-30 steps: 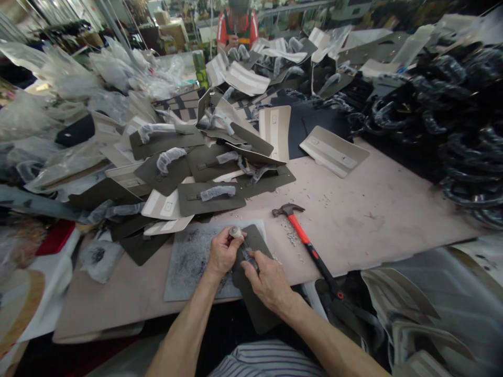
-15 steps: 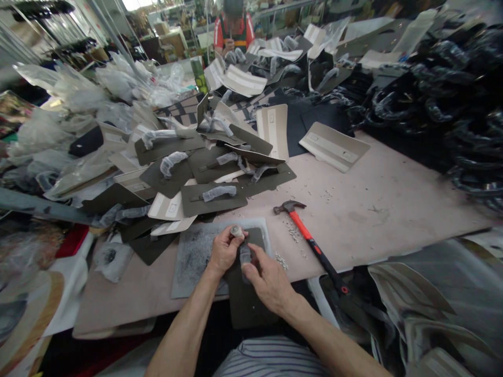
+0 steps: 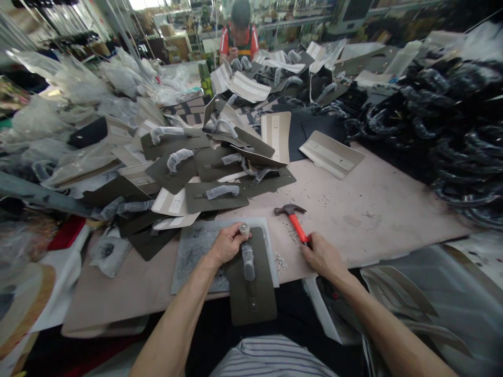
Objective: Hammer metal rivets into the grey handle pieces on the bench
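Observation:
My left hand (image 3: 230, 243) is closed around a short round metal punch (image 3: 244, 229), held upright at the far end of a dark olive panel (image 3: 261, 301). The panel's plastic-wrapped handle (image 3: 248, 262) runs down its middle. Part of the panel rests on a grey slab (image 3: 192, 262), and its near end juts over the table edge. To the right, my right hand (image 3: 324, 256) is closed on the dark grip of a claw hammer (image 3: 297, 225) with a red shaft. The hammer lies on the table, its head pointing away from me.
Olive panels with wrapped handles (image 3: 216, 196) are heaped at left and centre. Small metal rivets (image 3: 280, 262) lie scattered beside the slab. A beige panel (image 3: 332, 154) lies farther back. Black wrapped handles (image 3: 463, 136) pile up at right. Another person (image 3: 239, 42) sits across the table.
My right hand has left the panel's handle and moved right onto the hammer's grip. My left hand still holds the punch at the panel's far end.

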Tool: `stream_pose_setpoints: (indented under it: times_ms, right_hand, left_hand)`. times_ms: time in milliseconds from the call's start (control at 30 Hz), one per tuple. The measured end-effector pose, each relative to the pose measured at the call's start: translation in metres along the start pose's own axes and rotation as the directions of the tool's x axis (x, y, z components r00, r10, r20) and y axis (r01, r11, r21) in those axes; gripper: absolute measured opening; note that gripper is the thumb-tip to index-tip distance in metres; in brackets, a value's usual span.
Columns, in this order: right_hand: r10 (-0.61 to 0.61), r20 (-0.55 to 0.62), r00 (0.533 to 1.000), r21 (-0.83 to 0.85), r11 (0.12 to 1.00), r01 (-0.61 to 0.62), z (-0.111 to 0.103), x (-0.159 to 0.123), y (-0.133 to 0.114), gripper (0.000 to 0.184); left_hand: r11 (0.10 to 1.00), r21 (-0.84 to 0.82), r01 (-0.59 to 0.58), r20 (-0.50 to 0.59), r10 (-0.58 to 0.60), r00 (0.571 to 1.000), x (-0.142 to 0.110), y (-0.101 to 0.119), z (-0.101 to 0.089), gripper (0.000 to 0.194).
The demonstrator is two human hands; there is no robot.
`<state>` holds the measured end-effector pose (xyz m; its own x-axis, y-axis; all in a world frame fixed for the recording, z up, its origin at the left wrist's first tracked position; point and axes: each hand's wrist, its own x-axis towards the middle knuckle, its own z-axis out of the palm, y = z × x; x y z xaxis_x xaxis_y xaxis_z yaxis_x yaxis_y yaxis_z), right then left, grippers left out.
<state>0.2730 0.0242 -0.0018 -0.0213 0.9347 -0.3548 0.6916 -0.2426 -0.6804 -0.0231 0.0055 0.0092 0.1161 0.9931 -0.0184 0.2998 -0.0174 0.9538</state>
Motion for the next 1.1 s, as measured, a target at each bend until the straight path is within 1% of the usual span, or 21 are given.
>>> stream_pose_setpoints:
  times_ms: [67,133,200,267,300,333,367,400,433,500,567,600,633,700,767,800,833,867,967,1000,1100]
  right_hand:
    - [0.064,0.210,0.976,0.262,0.958,-0.120,-0.001,-0.002,-0.016,0.008]
    - [0.060,0.326,0.943,0.352,0.919,-0.180,-0.003,-0.006,-0.033,0.011]
    - [0.039,0.304,0.952,0.392,0.906,-0.162,-0.007,-0.015,-0.050,0.018]
    - [-0.044,0.173,0.984,0.398,0.917,-0.029,-0.011,-0.028,-0.066,0.027]
    - [-0.124,0.074,0.990,0.349,0.933,0.090,-0.013,-0.035,-0.072,0.031]
    - [-0.222,-0.025,0.975,0.255,0.941,0.221,-0.015,-0.042,-0.077,0.034]
    - [-0.326,-0.090,0.941,0.126,0.934,0.336,-0.016,-0.047,-0.081,0.034]
    - [-0.418,-0.104,0.903,-0.014,0.908,0.418,-0.017,-0.052,-0.084,0.034]
    - [-0.481,-0.073,0.874,-0.143,0.872,0.468,-0.019,-0.055,-0.085,0.032]
    - [-0.517,0.067,0.853,-0.331,0.795,0.508,-0.022,-0.058,-0.089,0.029]
    - [-0.505,0.178,0.844,-0.420,0.737,0.530,-0.030,-0.059,-0.095,0.027]
    - [-0.518,0.173,0.838,-0.426,0.727,0.538,-0.036,-0.060,-0.101,0.027]
    - [-0.548,0.128,0.827,-0.407,0.731,0.548,-0.043,-0.062,-0.108,0.028]
    - [-0.610,-0.077,0.789,-0.310,0.766,0.563,-0.054,-0.068,-0.121,0.029]
    - [-0.598,-0.321,0.735,-0.190,0.800,0.568,-0.056,-0.074,-0.127,0.028]
    - [-0.587,-0.379,0.716,-0.160,0.803,0.574,-0.053,-0.075,-0.126,0.028]
    - [-0.595,-0.366,0.716,-0.168,0.799,0.578,-0.047,-0.076,-0.122,0.028]
    - [-0.613,-0.290,0.735,-0.213,0.790,0.575,-0.040,-0.076,-0.116,0.028]
    - [-0.562,0.109,0.820,-0.430,0.717,0.549,-0.020,-0.070,-0.092,0.028]
    - [-0.515,0.183,0.837,-0.482,0.695,0.533,-0.016,-0.067,-0.085,0.027]
    - [-0.439,0.216,0.872,-0.528,0.699,0.483,-0.014,-0.055,-0.071,0.025]
  left_hand:
    - [1.000,0.010,-0.023,0.016,0.023,1.000,-0.001,-0.001,-0.001,0.011]
    - [0.999,0.006,-0.049,0.014,0.049,0.999,-0.003,-0.003,0.000,0.012]
    - [0.997,0.008,-0.073,0.000,0.073,0.997,-0.005,-0.005,0.001,0.014]
    - [0.996,0.022,-0.091,-0.004,0.091,0.996,-0.007,-0.007,0.002,0.014]
    - [0.995,0.032,-0.096,-0.003,0.097,0.995,-0.007,-0.008,0.002,0.014]
    - [0.994,0.039,-0.102,-0.001,0.102,0.995,-0.008,-0.009,0.002,0.014]
    - [0.993,0.045,-0.108,0.004,0.108,0.994,-0.008,-0.009,0.002,0.014]
    - [0.992,0.046,-0.115,0.004,0.115,0.993,-0.008,-0.010,0.002,0.014]
    - [0.991,0.046,-0.122,-0.002,0.123,0.992,-0.007,-0.010,0.002,0.014]
    - [0.990,0.045,-0.133,-0.014,0.134,0.991,-0.007,-0.010,0.002,0.014]
    - [0.990,0.047,-0.134,-0.015,0.135,0.991,-0.008,-0.009,0.001,0.014]
    - [0.990,0.046,-0.132,-0.009,0.133,0.991,-0.008,-0.008,0.001,0.014]
    - [0.990,0.044,-0.131,-0.002,0.132,0.991,-0.009,-0.007,0.001,0.014]
    - [0.991,0.037,-0.132,0.008,0.132,0.991,-0.009,-0.006,0.001,0.015]
    - [0.991,0.035,-0.131,0.014,0.131,0.991,-0.009,-0.007,0.001,0.015]
    - [0.991,0.037,-0.129,0.018,0.129,0.992,-0.008,-0.008,0.001,0.015]
    - [0.991,0.042,-0.128,0.021,0.127,0.992,-0.008,-0.010,0.001,0.015]
    - [0.991,0.048,-0.127,0.021,0.126,0.992,-0.008,-0.012,0.001,0.015]
    - [0.991,0.068,-0.119,0.017,0.118,0.993,-0.009,-0.017,0.002,0.014]
    - [0.991,0.069,-0.115,0.016,0.114,0.993,-0.009,-0.018,0.002,0.014]
    - [0.992,0.056,-0.112,0.012,0.111,0.994,-0.011,-0.015,0.003,0.015]
